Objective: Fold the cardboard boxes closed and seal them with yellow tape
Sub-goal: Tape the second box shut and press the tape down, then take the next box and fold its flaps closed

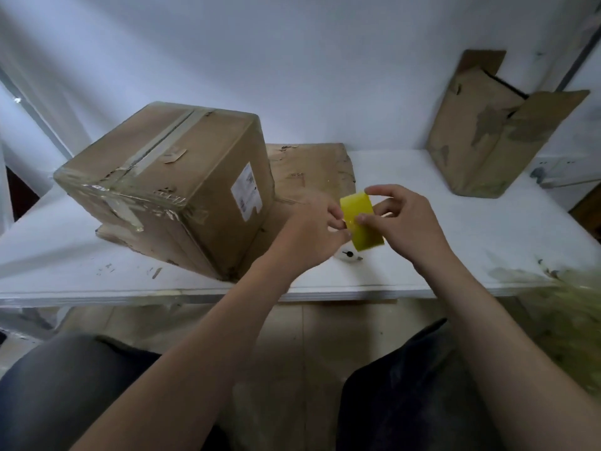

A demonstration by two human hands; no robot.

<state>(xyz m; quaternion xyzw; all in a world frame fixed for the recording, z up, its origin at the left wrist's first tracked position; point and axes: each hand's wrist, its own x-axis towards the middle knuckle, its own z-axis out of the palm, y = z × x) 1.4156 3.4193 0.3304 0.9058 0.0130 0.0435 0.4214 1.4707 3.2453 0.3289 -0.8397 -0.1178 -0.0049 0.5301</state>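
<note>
A white worktop [455,242], scuffed and flecked with dark marks near its front edge, runs across the view against a plain white wall [292,60]. On its left stands a closed cardboard box [169,177], turned at an angle, its top seam and near corner covered with worn clear and pale tape, and a white label [247,193] on the side facing right. It rests on a flattened sheet of cardboard [309,170] that reaches back to the wall.

Just right of the box, above the worktop, the left hand [312,232] pinches the left edge of a strip of yellow tape [359,219] between curled fingers. The tape is held upright between both hands. The right hand [406,222] grips its other side, thumb pressed on the face and forefinger curled over the top edge. Beneath the tape a small white object [348,255] with a black mark lies on the worktop; what it is cannot be told.

At the far right rear an open cardboard box [487,141], its skin torn in patches, stands with its flaps up. A yellow-green tangle [572,307] spills over the worktop's right front corner. Below the edge are the person's dark-clad knees and a pale tiled floor [286,353].
</note>
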